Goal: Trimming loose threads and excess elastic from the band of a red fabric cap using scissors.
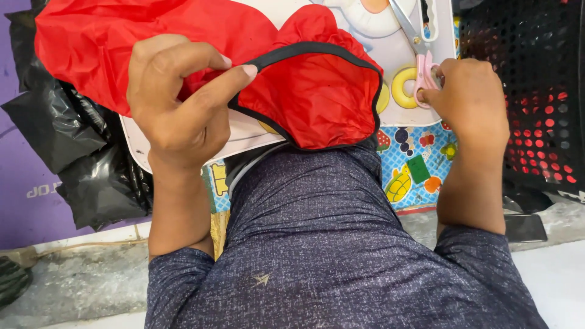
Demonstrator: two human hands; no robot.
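Red fabric (311,91) with black trim lies on the white surface (250,131). Left hand (177,97) pinches the trim (thumb and forefinger closed). Right hand (472,100) grips pink-handled scissors (420,67), fingers in loops. Black crate (530,91) at right.

Red fabric (304,91) covers the table's (256,131) left and middle; black bags (91,158) crowd the left edge, a black crate (536,91) walls the right; bare strip near the scissors (420,67)

Red black-trimmed fabric (304,91) lies crumpled beside upright pink-handled scissors (420,61).
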